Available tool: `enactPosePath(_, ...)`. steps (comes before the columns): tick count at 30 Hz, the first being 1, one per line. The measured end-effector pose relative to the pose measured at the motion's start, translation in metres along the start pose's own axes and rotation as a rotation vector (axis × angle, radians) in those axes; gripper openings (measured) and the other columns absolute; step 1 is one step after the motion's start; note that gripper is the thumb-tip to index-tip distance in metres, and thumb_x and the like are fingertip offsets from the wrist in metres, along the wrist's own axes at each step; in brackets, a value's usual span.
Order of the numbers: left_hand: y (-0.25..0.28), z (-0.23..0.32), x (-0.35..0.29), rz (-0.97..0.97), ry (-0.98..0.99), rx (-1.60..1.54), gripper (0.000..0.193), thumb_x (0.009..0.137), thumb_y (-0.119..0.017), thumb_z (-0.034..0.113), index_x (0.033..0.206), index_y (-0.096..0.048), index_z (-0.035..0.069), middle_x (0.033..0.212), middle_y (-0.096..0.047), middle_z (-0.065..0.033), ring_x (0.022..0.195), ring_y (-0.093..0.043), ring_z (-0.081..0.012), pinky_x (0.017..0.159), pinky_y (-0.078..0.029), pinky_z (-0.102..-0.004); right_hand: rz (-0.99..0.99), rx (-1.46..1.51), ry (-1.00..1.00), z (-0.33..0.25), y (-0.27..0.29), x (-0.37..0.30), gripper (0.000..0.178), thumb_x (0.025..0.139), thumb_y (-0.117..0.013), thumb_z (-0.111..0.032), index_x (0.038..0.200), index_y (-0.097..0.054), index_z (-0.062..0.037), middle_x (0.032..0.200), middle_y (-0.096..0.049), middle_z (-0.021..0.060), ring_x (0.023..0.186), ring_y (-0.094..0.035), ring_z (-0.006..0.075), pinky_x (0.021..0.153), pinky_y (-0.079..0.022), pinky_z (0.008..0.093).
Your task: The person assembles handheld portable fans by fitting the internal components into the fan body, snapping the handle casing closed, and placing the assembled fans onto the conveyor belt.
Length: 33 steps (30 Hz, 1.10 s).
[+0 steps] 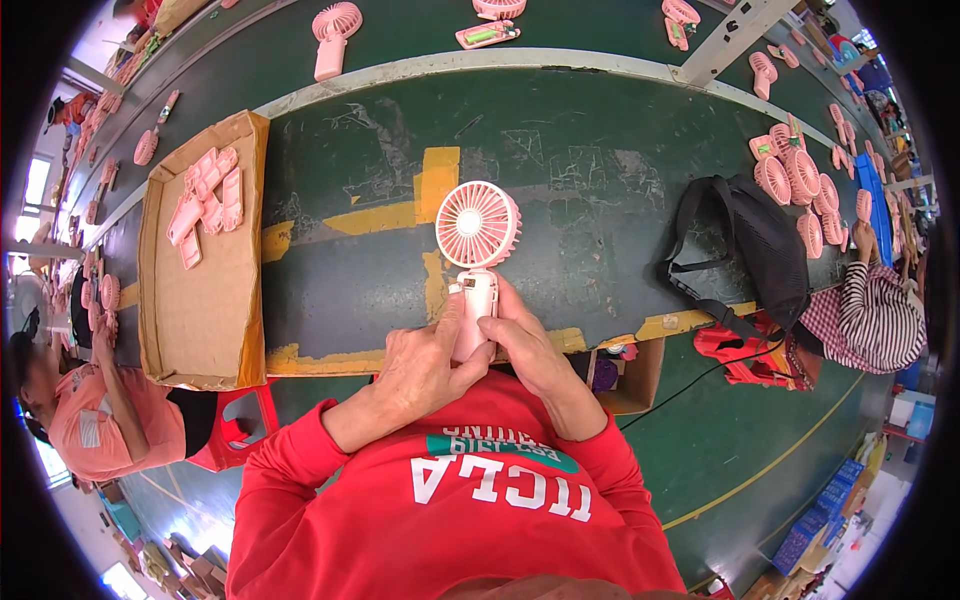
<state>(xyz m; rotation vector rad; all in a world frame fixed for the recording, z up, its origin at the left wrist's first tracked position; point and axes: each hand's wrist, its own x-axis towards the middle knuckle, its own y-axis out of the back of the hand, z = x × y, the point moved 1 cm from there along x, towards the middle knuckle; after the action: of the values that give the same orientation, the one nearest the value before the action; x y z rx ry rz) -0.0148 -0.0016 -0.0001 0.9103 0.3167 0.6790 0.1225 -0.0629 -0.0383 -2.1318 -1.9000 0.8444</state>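
Both hands close on one pink handheld fan [475,250]; the left hand [425,365] wraps the lower part of the white handle from the left, its forefinger lying up along the handle's side; the right hand [525,350] grips the same handle from the right, fingers curled over its front. The two hands meet around the handle at the near edge of the green workbench [590,200], just above the person's red sleeves; the fan stands upright in the grip, its round grilled head facing up toward the camera, over a patch of yellow tape [425,195] on the bench top.

To the left lies a shallow cardboard tray [200,310] with a small heap of pink handle shells [205,200] in its far corner; to the right sits a black bag [760,245], and past it a cluster of pink fan grilles [800,180]. Beyond the bench's pale rim runs a dark belt [420,30] carrying more pink fans [332,38] and parts, well apart from each other. Below the bench edge a small cardboard box [630,375] hangs open; a red stool [240,425] stands at lower left, beside a seated co-worker in a pink top [100,425]; another person in a striped top [880,320] leans in at far right.
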Motion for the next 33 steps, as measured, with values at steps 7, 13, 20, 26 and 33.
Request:
enactPosePath(7, 0.002, -0.003, 0.000, -0.023, 0.009, -0.063, 0.063, 0.073, -0.069, 0.022, 0.119, -0.047, -0.015, 0.056, -0.060, -0.0162, 0.048, -0.062, -0.0315, 0.049, -0.051, -0.0387, -0.025, -0.018, 0.005, 0.001, 0.001, 0.000, 0.060, 0.086, -0.041, -0.009, 0.142, -0.022, -0.0006, 0.130, -0.041, 0.0094, 0.115, -0.043, 0.0158, 0.095, -0.037, 0.0279)
enactPosePath(13, -0.001, -0.002, 0.000, -0.015, 0.015, -0.064, 0.064, 0.072, -0.069, 0.021, 0.120, -0.046, -0.015, 0.055, -0.060, -0.0160, 0.048, -0.062, -0.0317, 0.049, -0.051, -0.0393, -0.010, -0.012, -0.009, 0.000, -0.001, 0.000, 0.059, 0.087, -0.041, -0.009, 0.142, -0.022, -0.0011, 0.132, -0.040, 0.0097, 0.117, -0.041, 0.0162, 0.097, -0.036, 0.0292)
enactPosePath(20, -0.011, -0.007, 0.001, 0.051, -0.063, -0.009, 0.064, 0.072, -0.069, 0.021, 0.122, -0.046, -0.013, 0.054, -0.059, -0.0148, 0.046, -0.061, -0.0312, 0.047, -0.050, -0.0396, 0.009, -0.051, 0.088, 0.004, -0.001, 0.003, 0.057, 0.090, -0.042, -0.011, 0.142, -0.023, -0.0018, 0.133, -0.040, 0.0095, 0.120, -0.040, 0.0165, 0.098, -0.036, 0.0287)
enactPosePath(26, -0.012, -0.005, -0.003, 0.062, -0.067, 0.032, 0.068, 0.071, -0.069, 0.020, 0.124, -0.043, -0.014, 0.052, -0.058, -0.0147, 0.045, -0.060, -0.0311, 0.045, -0.049, -0.0399, 0.112, -0.242, 0.154, 0.014, -0.005, 0.006, 0.055, 0.097, -0.043, -0.027, 0.140, -0.022, 0.0013, 0.129, -0.046, 0.0151, 0.117, -0.047, 0.0209, 0.097, -0.039, 0.0321)
enactPosePath(33, -0.012, -0.007, -0.005, 0.054, -0.070, 0.051, 0.067, 0.070, -0.068, 0.018, 0.124, -0.043, -0.014, 0.053, -0.058, -0.0152, 0.045, -0.059, -0.0317, 0.045, -0.049, -0.0404, 0.186, -0.410, 0.174, 0.016, -0.006, 0.006, 0.054, 0.098, -0.042, -0.029, 0.139, -0.025, 0.0023, 0.126, -0.049, 0.0200, 0.114, -0.051, 0.0267, 0.095, -0.041, 0.0340)
